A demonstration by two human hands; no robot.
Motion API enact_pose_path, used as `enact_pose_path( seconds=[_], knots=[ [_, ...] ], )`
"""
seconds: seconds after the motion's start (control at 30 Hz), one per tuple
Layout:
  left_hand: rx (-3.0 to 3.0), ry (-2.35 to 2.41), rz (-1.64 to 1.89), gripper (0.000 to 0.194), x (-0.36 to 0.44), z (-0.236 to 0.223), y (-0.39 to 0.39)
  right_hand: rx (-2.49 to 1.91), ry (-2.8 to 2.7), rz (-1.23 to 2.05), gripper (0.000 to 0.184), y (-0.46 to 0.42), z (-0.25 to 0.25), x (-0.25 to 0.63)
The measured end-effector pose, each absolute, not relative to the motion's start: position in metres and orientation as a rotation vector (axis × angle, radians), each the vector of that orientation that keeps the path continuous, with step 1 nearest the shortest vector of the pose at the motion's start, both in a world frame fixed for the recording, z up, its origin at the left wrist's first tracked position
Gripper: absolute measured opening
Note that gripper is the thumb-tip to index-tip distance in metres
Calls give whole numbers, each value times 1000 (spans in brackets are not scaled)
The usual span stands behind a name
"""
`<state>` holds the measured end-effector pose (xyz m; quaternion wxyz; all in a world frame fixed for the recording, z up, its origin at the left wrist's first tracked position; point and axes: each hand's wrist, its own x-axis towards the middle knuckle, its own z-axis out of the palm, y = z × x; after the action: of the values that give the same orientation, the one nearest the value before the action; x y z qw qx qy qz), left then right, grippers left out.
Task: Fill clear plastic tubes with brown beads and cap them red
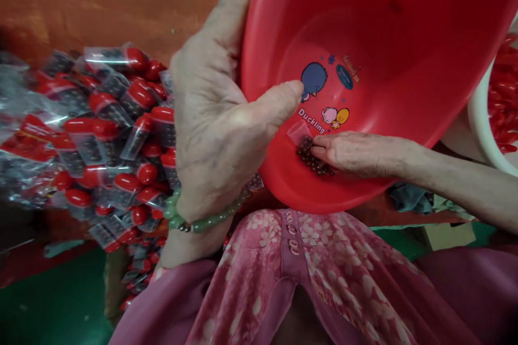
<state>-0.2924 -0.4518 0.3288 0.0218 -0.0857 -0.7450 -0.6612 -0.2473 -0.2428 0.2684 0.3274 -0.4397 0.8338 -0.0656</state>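
Note:
My left hand [226,113] grips the left side of a tilted red plastic basin [388,64], its thumb lying inside the wall. Printed ducklings and the word "Duckling" mark the basin's bottom. Down in the basin, my right hand [352,153] is closed, with its fingertips at a small clear plastic tube [298,132] and some dark round beads [313,161]. The beads have gathered at the basin's low near side. Some of the tube and the beads is covered by the fingers.
A heap of clear tubes with red caps [121,135], filled with dark beads, lies to the left beside clear plastic bags [24,172]. At the right stands a white tub [479,113] of red pieces [504,97]. A brown work surface [101,0] runs behind.

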Motion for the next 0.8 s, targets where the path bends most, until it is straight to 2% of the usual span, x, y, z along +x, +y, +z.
enact_pose_path(
  seconds=[0.07,0.13,0.23,0.43,0.53,0.67,0.8],
  knots=[
    [-507,-2227,-2132,45,-294,326,-455,-1156,2149,-255,45,-247,273,-255],
    [-491,-2199,-2205,36,-294,325,-458,-1143,2124,-313,42,-254,278,-262],
    [-381,-2196,-2296,42,-292,324,-462,-1071,2112,-423,33,-263,280,-269],
    [-351,-2094,-2319,29,-301,301,-472,-961,1931,-1099,40,-268,265,-268],
    [-389,-2088,-2321,33,-306,289,-478,-899,1820,-1284,36,-266,261,-268],
    [-307,-2201,-2259,36,-308,285,-482,-851,1781,-1350,30,-263,264,-271],
    [-247,-2340,-2202,50,-313,279,-484,-901,1929,-1353,26,-261,269,-279]
  ],
)
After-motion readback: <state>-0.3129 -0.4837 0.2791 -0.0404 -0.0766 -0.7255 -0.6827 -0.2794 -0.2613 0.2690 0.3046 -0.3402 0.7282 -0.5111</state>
